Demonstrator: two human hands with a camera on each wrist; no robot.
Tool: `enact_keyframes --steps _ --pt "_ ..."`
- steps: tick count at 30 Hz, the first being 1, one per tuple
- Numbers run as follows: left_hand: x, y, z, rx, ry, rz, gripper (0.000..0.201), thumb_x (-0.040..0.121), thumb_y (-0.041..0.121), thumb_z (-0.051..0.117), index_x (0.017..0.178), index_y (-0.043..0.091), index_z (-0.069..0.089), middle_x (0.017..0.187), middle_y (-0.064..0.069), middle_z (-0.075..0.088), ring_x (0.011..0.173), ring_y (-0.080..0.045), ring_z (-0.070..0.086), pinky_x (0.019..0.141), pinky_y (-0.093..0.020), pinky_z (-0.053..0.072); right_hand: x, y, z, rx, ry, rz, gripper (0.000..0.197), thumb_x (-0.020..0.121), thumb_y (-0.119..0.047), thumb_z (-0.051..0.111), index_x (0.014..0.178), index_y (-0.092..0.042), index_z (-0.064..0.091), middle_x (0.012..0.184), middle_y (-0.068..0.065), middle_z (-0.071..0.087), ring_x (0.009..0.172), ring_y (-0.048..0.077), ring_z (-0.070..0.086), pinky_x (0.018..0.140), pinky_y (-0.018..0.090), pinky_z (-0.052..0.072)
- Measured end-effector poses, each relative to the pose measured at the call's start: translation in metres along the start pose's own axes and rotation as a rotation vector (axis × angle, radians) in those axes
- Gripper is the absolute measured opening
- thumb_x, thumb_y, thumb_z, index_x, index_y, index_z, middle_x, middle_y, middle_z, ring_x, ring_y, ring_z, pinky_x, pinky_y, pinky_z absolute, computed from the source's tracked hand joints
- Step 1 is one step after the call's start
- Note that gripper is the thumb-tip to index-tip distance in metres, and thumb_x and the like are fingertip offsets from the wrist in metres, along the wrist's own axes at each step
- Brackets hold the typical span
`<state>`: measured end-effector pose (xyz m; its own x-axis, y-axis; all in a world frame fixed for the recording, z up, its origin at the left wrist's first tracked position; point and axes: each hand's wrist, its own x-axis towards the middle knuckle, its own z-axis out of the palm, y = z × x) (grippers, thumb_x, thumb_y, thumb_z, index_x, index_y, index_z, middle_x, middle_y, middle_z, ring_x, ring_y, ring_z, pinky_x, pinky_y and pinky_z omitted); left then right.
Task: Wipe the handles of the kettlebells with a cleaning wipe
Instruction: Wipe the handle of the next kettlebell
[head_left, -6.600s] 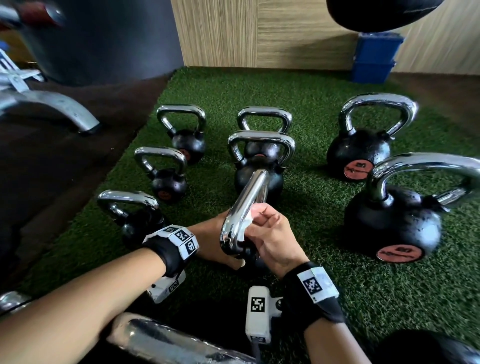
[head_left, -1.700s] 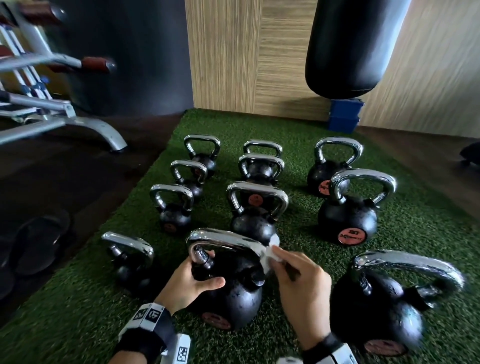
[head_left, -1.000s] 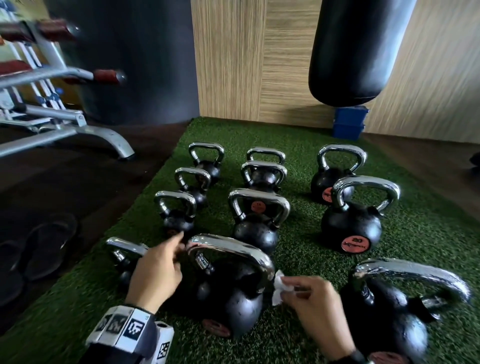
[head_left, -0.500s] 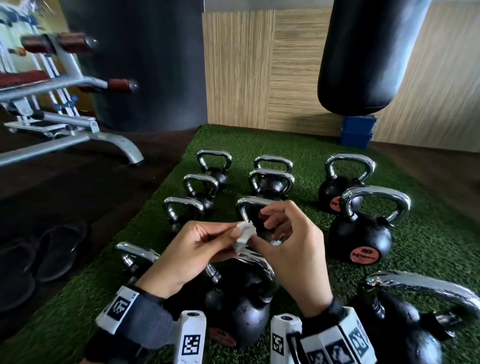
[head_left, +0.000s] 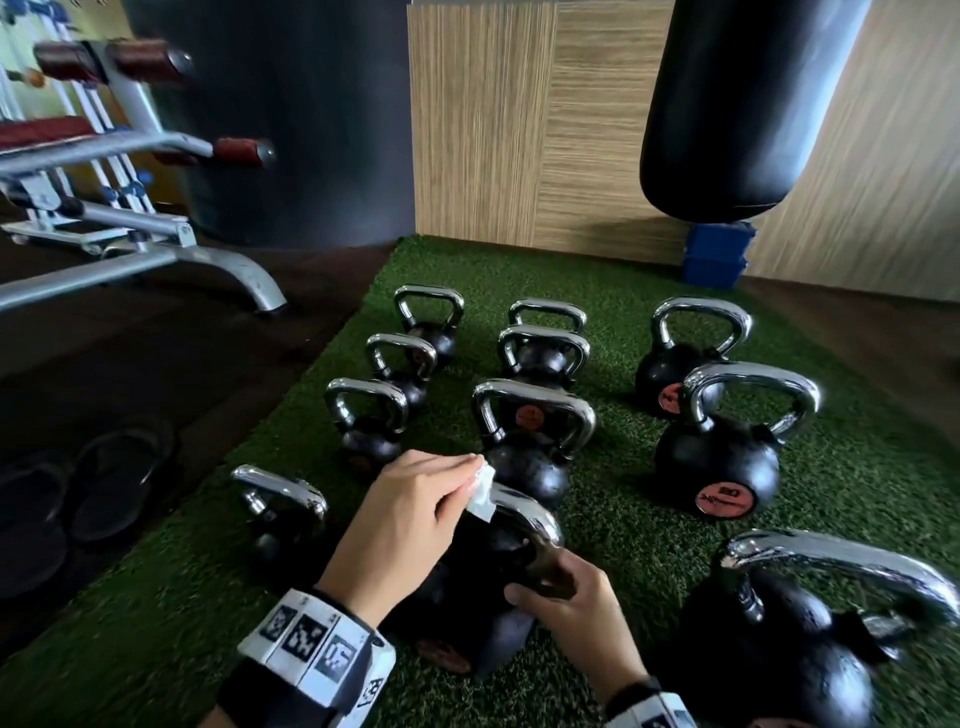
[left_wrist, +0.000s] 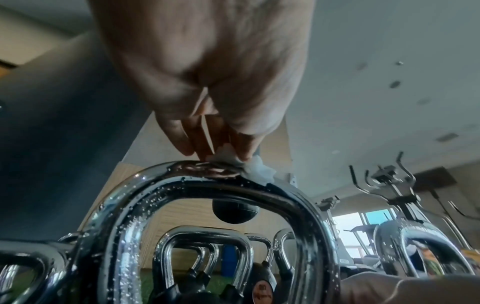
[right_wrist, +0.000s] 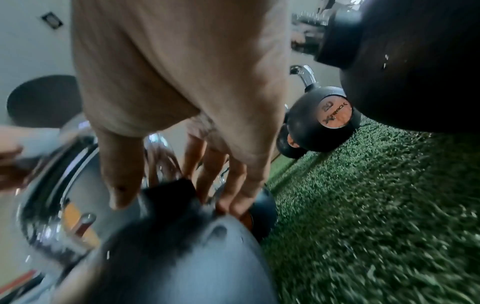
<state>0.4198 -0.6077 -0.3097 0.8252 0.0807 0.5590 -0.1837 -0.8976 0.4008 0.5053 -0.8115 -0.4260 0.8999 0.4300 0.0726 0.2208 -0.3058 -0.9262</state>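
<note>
The cleaning wipe (head_left: 482, 492) has changed hands: half a second ago both hands held it up in front of the chest, and now the left hand (head_left: 402, 525) alone pinches it, fingers (left_wrist: 197, 142) narrow around the crumpled white sheet, pressing it on top of the chrome handle (head_left: 524, 514) of the nearest kettlebell (head_left: 467, 618). The right hand (head_left: 569, 608) has dropped to the handle's right base, fingers curled against the black body. Droplets bead the handle's inner curve. The other kettlebells (head_left: 719, 441) stand on the green turf (head_left: 623, 545).
</note>
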Motion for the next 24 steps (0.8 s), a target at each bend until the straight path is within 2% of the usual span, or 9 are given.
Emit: enact_keyframes --steps 2,3,6,9,11,14,17,21,24 --pt "-0.003 -0.006 -0.003 0.027 0.016 -0.038 0.029 0.097 0.021 0.067 0.126 0.022 0.073 0.122 0.017 0.072 0.112 -0.003 0.063 0.097 -0.027 0.053 0.000 0.006 0.008 0.008 0.051 0.003 0.030 0.065 -0.041 0.088 0.087 -0.025 0.075 0.082 -0.007 0.077 0.079 0.010 0.073 0.079 0.042 0.059" --pt "-0.003 -0.012 -0.007 0.017 0.043 -0.077 0.028 0.097 0.020 0.067 0.124 0.023 0.074 0.119 0.018 0.073 0.109 -0.004 0.064 0.094 -0.026 0.054 0.000 0.008 0.010 0.007 0.065 0.001 0.033 0.064 -0.046 0.087 0.089 -0.027 0.075 0.083 -0.009 0.077 0.080 0.007 0.073 0.078 0.041 0.059" --pt "-0.004 -0.030 -0.018 0.024 0.100 -0.150 0.026 0.096 0.014 0.068 0.118 0.024 0.077 0.114 0.017 0.074 0.104 -0.009 0.064 0.090 -0.023 0.053 -0.001 0.009 0.014 -0.051 0.100 -0.004 0.037 0.061 -0.053 0.087 0.088 -0.033 0.074 0.084 -0.018 0.076 0.079 -0.002 0.070 0.075 0.029 0.058" --pt "-0.005 -0.034 -0.016 0.113 0.009 -0.078 0.030 0.098 0.016 0.066 0.124 0.029 0.074 0.118 0.017 0.067 0.107 -0.009 0.057 0.086 -0.019 0.052 0.001 0.006 0.017 -0.112 0.173 0.006 0.030 0.060 -0.052 0.088 0.079 -0.035 0.071 0.078 -0.025 0.073 0.073 -0.006 0.067 0.067 0.022 0.053" --pt "-0.007 -0.040 -0.013 0.094 0.009 -0.085 0.030 0.098 0.016 0.065 0.123 0.029 0.074 0.114 0.017 0.066 0.103 -0.006 0.060 0.083 -0.020 0.054 0.001 0.005 0.017 -0.139 0.182 0.018 0.028 0.061 -0.050 0.088 0.080 -0.039 0.071 0.076 -0.027 0.072 0.073 -0.009 0.066 0.064 0.018 0.050" --pt "-0.009 -0.059 -0.011 -0.064 0.080 -0.232 0.027 0.096 0.011 0.067 0.118 0.024 0.077 0.103 0.011 0.072 0.090 -0.004 0.069 0.074 -0.011 0.052 -0.001 0.002 0.015 -0.142 0.162 0.024 0.028 0.062 -0.050 0.087 0.084 -0.046 0.070 0.076 -0.027 0.072 0.073 -0.010 0.065 0.064 0.015 0.049" --pt "-0.009 -0.081 -0.008 -0.133 0.026 -0.403 0.027 0.096 0.011 0.069 0.118 0.023 0.076 0.101 0.008 0.077 0.089 -0.007 0.071 0.069 -0.004 0.045 -0.001 -0.001 0.015 -0.127 0.161 0.020 0.025 0.063 -0.050 0.087 0.081 -0.044 0.071 0.077 -0.026 0.073 0.073 -0.008 0.066 0.067 0.018 0.052" --pt "-0.015 -0.098 0.005 -0.283 0.032 -0.464 0.031 0.097 0.011 0.066 0.120 0.031 0.074 0.101 0.016 0.077 0.091 -0.003 0.074 0.080 -0.015 0.056 -0.001 -0.001 0.016 -0.135 0.182 0.026 0.025 0.061 -0.052 0.086 0.077 -0.040 0.072 0.076 -0.026 0.072 0.072 -0.008 0.066 0.068 0.020 0.053" --pt "-0.027 -0.108 0.022 -0.556 0.102 -0.546 0.039 0.098 0.006 0.064 0.109 0.042 0.073 0.099 0.015 0.079 0.090 -0.004 0.075 0.076 -0.019 0.061 0.000 -0.002 0.014 -0.168 0.171 0.033 0.029 0.058 -0.057 0.084 0.076 -0.037 0.072 0.075 -0.028 0.071 0.072 -0.009 0.065 0.066 0.017 0.051"
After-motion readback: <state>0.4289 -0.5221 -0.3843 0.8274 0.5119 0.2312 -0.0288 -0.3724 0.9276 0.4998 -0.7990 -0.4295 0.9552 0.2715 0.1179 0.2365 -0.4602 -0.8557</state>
